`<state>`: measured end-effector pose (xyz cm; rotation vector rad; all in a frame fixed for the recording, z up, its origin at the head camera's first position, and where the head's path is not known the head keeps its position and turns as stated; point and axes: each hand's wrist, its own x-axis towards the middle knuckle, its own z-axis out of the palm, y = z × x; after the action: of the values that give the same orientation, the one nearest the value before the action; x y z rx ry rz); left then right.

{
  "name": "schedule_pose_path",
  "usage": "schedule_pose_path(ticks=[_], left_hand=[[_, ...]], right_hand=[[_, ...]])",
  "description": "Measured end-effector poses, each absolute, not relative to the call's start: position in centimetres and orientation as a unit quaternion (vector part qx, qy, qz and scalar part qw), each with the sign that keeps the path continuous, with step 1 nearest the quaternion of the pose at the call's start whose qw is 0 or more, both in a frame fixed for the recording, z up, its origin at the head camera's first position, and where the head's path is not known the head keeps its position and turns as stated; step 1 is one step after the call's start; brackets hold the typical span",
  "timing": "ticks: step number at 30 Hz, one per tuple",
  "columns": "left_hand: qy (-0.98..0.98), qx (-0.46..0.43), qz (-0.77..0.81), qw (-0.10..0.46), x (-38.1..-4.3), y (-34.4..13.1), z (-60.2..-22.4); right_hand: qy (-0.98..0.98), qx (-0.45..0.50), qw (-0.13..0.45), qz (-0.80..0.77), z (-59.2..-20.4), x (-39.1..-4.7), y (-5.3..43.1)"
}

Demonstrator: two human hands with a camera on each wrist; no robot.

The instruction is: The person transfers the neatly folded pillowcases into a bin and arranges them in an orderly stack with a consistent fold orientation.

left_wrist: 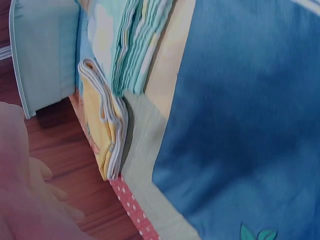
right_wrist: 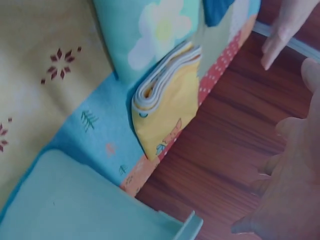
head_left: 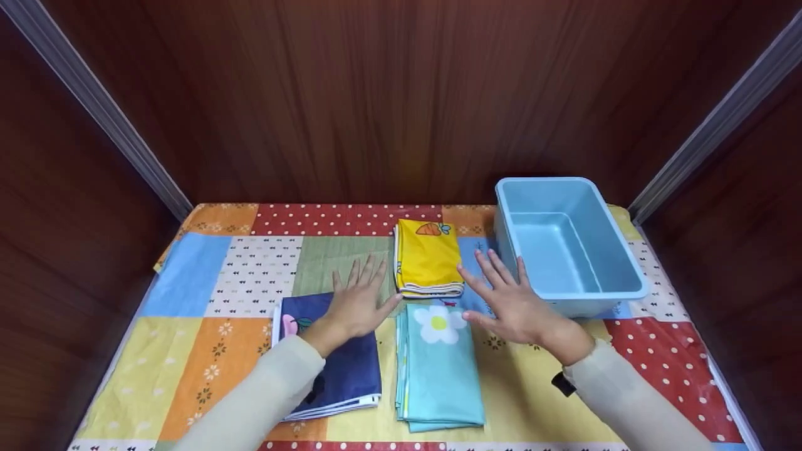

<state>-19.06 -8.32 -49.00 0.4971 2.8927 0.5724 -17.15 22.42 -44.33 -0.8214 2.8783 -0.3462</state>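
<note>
My left hand (head_left: 358, 306) hovers with spread, straight fingers over the folded navy cloth (head_left: 348, 369), which has a pink print partly hidden by the wrist. To the right, my right hand (head_left: 510, 304) is also spread and holds nothing, between the folded cloths and the light blue plastic bin (head_left: 567, 250). A folded teal cloth (head_left: 442, 376) with a white daisy lies between the two forearms. Behind it sits a smaller folded yellow cloth (head_left: 429, 254) with a carrot print; its layered folds show in the right wrist view.
A patchwork-patterned tablecloth (head_left: 250, 269) covers the table. Dark wood panels (head_left: 351, 100) rise at the back and both sides, with grey metal strips (head_left: 113, 106) along the corners. The bin stands at the back right, its inside bare.
</note>
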Motion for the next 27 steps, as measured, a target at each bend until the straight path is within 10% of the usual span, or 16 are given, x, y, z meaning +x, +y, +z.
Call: schedule_pose_path(ticks=[27], left_hand=[[0.891,0.137,0.424,0.087,-13.8,-6.0,-54.0]], right_hand=[[0.943,-0.252,0.029,-0.217,-50.8,-13.8,22.1]])
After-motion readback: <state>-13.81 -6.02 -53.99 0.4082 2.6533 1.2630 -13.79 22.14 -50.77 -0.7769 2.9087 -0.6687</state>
